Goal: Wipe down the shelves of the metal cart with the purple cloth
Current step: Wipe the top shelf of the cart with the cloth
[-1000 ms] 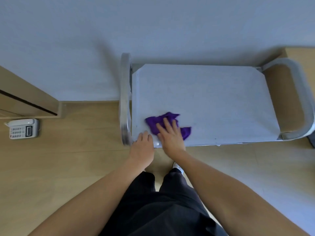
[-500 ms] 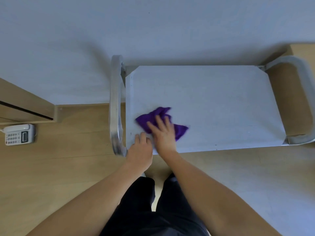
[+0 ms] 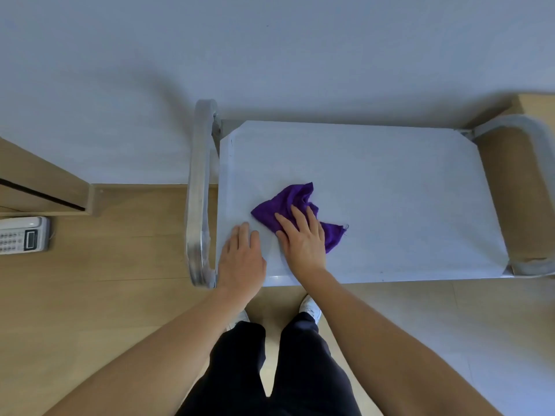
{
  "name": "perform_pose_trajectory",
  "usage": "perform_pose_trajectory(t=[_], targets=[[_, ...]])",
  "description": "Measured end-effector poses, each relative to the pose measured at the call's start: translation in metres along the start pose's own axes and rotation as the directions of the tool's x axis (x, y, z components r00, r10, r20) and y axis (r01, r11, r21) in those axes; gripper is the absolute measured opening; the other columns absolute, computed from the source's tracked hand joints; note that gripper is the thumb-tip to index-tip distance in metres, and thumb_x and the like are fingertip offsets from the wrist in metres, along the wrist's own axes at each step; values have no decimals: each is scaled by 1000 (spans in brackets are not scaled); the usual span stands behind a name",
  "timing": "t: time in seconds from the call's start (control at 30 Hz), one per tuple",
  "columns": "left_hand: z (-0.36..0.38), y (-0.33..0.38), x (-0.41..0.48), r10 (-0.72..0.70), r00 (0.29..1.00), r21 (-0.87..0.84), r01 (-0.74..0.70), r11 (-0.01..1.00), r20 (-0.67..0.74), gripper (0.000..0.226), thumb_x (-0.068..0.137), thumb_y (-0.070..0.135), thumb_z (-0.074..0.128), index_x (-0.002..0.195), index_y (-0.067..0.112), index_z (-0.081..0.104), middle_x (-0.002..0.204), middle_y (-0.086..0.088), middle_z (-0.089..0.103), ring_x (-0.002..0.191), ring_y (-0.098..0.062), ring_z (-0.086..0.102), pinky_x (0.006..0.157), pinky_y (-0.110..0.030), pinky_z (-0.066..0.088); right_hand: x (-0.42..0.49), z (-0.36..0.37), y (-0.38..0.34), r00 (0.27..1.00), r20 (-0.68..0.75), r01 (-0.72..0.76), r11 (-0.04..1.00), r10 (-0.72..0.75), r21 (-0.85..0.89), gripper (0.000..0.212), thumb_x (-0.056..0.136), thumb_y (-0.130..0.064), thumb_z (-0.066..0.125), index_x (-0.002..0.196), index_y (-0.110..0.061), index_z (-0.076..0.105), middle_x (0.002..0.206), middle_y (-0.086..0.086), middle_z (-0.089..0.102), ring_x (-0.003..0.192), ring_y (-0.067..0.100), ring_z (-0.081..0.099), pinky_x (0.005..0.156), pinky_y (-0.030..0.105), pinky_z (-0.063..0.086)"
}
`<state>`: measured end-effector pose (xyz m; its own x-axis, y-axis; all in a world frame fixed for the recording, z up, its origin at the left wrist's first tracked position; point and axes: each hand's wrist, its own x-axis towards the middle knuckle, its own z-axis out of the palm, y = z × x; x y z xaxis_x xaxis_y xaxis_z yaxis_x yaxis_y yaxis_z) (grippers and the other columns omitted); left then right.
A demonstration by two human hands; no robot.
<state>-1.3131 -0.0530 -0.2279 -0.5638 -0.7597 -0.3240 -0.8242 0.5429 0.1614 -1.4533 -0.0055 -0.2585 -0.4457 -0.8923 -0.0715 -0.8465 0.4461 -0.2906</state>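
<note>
The metal cart's top shelf (image 3: 390, 181) is a pale flat sheet standing against the wall, with a curved metal handle (image 3: 198, 187) at its left end and another (image 3: 537, 145) at its right end. A crumpled purple cloth (image 3: 288, 202) lies on the left front part of the shelf. My right hand (image 3: 303, 238) presses flat on the cloth with straight fingers, covering its near half. My left hand (image 3: 240, 259) rests flat on the shelf's front left corner, just left of the cloth. The lower shelves are hidden under the top one.
A white desk phone (image 3: 24, 234) lies on the wooden floor at the far left, below a wooden cabinet (image 3: 39, 181). A brown box (image 3: 537, 106) stands past the cart's right end. My legs and white shoes (image 3: 310, 304) are at the cart's front edge.
My right hand has slid the purple cloth a little way right and farther onto the shelf. My left hand has stayed on the front left corner.
</note>
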Motion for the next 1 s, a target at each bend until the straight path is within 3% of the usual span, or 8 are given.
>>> perform_pose_trajectory(t=[0.13,0.23,0.3,0.53,0.63,0.87,0.93,1.0], targets=[[21,-5,16,-51,985,-81,38,996,-166,43,89,18,55,129,4,54,141,-18,49,135,-33,44,105,-43,43,19,0,17,981,-55,182,983,-184,-41,38,97,-49,41,129,-36,58,141,3,51,136,34,39,104,50,38],[34,-5,19,-68,958,-122,35,992,-279,42,92,17,43,131,5,53,142,-18,48,138,-32,40,108,-44,39,52,4,24,887,22,461,885,-461,-58,39,100,-48,38,136,-39,50,150,0,42,143,32,28,116,49,24],[39,-6,21,-83,938,-159,30,987,-337,41,91,15,44,129,5,55,142,-16,49,139,-31,39,108,-45,38,85,10,20,837,47,548,834,-546,-71,40,100,-46,38,138,-39,47,152,1,39,144,31,26,117,49,21],[43,-14,33,-79,909,-204,-6,979,-408,38,92,15,46,126,7,59,143,-11,50,140,-27,40,109,-44,37,211,19,-24,956,-9,293,954,-294,-70,43,101,-46,32,143,-36,40,158,1,26,148,28,15,120,47,12],[39,-20,42,-87,906,-195,5,981,-414,37,90,14,50,124,7,60,142,-10,50,139,-26,41,109,-44,38,205,22,-30,941,20,339,938,-338,-71,42,102,-41,34,143,-36,40,155,2,33,146,32,21,119,47,16],[36,-15,44,-103,910,-179,33,983,-400,39,91,16,46,126,8,59,142,-11,49,140,-26,38,109,-43,38,130,26,-8,820,-11,571,820,-572,-40,36,97,-35,49,132,-32,56,137,2,57,131,33,47,105,43,40],[35,-14,45,-97,908,-178,25,984,-409,38,91,15,46,125,8,59,142,-11,50,140,-26,39,108,-44,38,171,25,-11,830,-22,556,830,-557,-38,36,97,-34,48,131,-31,57,135,6,58,129,35,48,101,44,42],[34,-15,48,-92,906,-170,23,985,-414,38,91,16,46,125,9,59,142,-10,50,140,-26,39,109,-43,38,218,22,-20,893,-28,449,893,-450,-25,37,99,-34,45,135,-31,53,142,7,51,136,35,40,109,47,35]])
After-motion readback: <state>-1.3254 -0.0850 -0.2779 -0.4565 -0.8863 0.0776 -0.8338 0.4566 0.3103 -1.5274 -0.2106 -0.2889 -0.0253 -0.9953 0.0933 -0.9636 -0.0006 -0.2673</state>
